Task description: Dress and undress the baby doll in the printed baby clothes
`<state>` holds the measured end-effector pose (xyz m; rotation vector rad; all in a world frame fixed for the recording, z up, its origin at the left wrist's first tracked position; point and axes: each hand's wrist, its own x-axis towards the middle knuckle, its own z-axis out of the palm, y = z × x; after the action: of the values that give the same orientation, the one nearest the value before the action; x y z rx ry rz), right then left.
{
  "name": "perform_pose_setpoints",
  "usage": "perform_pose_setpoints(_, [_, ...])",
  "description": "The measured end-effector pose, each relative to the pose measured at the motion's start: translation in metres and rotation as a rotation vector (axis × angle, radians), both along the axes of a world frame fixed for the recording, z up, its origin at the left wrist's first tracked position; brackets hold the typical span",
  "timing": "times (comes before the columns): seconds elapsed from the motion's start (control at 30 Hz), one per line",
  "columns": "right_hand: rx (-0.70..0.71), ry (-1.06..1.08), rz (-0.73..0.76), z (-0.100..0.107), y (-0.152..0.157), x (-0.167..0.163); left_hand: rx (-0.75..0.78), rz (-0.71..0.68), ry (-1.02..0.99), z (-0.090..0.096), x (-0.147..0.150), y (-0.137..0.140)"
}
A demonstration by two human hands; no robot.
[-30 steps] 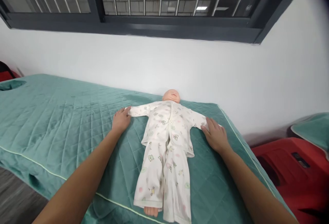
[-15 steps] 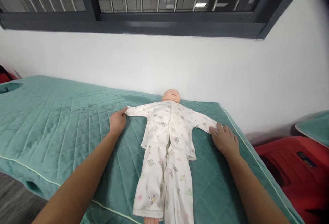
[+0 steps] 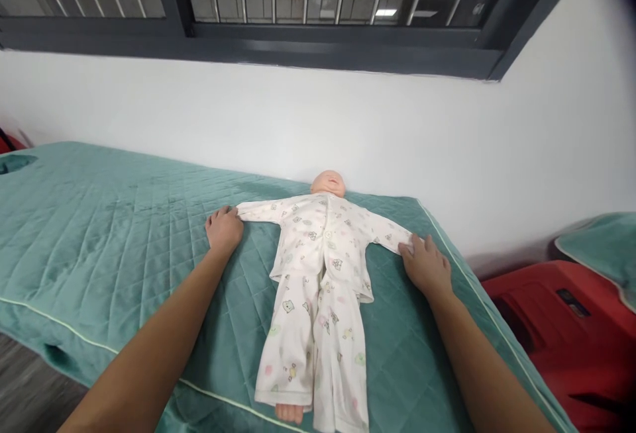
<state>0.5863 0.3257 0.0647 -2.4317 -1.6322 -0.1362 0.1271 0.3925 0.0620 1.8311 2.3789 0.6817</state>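
A baby doll (image 3: 328, 183) lies on its back, head toward the wall and arms spread. It wears a white printed buttoned shirt (image 3: 308, 234) and matching pants (image 3: 285, 347). One bare foot (image 3: 289, 413) shows below a pant leg. My left hand (image 3: 224, 228) is closed at the cuff of the sleeve on the left, its other fingers curled on the bed. At the opposite cuff, the thumb and fingers of my right hand (image 3: 427, 264) hold the sleeve end. Neither of the doll's own hands can be seen.
The doll rests on a quilted green bed cover (image 3: 124, 241) with pale piping. Behind stands a white wall (image 3: 223, 115) below a dark-framed barred window (image 3: 322, 46). On the right is a red plastic object (image 3: 561, 327) with a green cushion (image 3: 601, 241) above it.
My left hand has turned slightly, with more of its fingers showing beside the cuff. Both sleeves remain stretched out. The view has shifted a little, showing more of the foot.
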Motion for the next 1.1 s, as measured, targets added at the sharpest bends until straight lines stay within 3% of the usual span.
perform_pose_setpoints(0.17, [0.087,-0.041,0.05,0.006,-0.01,-0.007,0.022,0.032,0.004,0.002,0.001,-0.018])
perform_pose_setpoints(0.27, [0.179,-0.051,0.107,0.007,-0.027,-0.019,0.099,-0.036,0.004,-0.001,0.002,-0.033])
perform_pose_setpoints(0.43, [0.336,0.001,0.309,0.005,-0.073,-0.062,0.276,-0.337,-0.099,-0.008,0.015,-0.064])
perform_pose_setpoints(0.53, [0.33,0.086,0.469,0.003,-0.099,-0.089,0.261,-0.539,-0.236,-0.007,0.033,-0.089])
perform_pose_setpoints(0.63, [0.272,0.182,0.635,0.001,-0.116,-0.103,0.187,-0.649,-0.314,-0.003,0.05,-0.113])
perform_pose_setpoints(0.8, [0.214,0.215,0.652,-0.007,-0.128,-0.107,0.096,-0.644,-0.176,0.006,0.063,-0.129])
perform_pose_setpoints(0.93, [0.21,0.272,0.623,-0.008,-0.126,-0.107,0.134,-0.628,-0.123,0.006,0.06,-0.131])
perform_pose_setpoints(1.0, [0.236,0.347,0.573,0.001,-0.125,-0.11,0.142,-0.616,-0.16,0.005,0.059,-0.134])
perform_pose_setpoints(1.1, [0.302,0.402,0.572,0.032,-0.134,-0.124,0.138,-0.605,-0.215,0.004,0.057,-0.142])
